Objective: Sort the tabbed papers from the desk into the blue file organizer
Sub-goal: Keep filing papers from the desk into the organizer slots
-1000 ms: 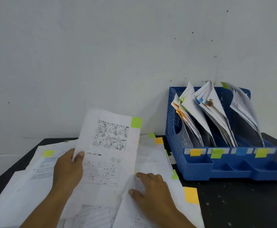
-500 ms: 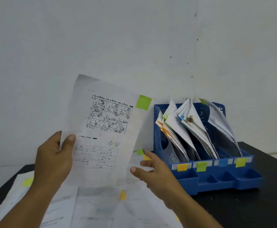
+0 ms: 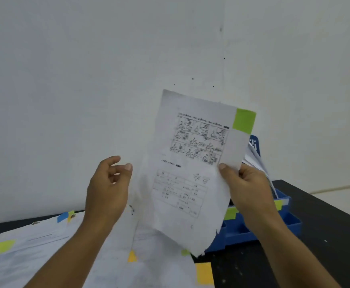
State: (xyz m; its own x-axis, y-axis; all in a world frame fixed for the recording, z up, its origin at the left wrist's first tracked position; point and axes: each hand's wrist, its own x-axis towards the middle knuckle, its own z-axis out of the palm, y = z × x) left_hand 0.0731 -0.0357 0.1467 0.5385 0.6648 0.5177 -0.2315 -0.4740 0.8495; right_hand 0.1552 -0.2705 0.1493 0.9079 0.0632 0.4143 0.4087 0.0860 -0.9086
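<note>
A printed sheet (image 3: 192,173) with a green tab (image 3: 244,121) at two o'clock is pinched by the right hand (image 3: 247,188); its print is seemingly cartoons. The left hand (image 3: 107,188) is released, loosely curled.

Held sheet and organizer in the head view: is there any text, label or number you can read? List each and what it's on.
Nothing can be read in full.
Held sheet: comic panels, a heading and a table, print too blurred to read.
Green tab on its corner: blank.
Blue file organizer: white marks on the back wall, mostly hidden, unreadable.
Papers on the desk: faint lines, too blurred.
</note>
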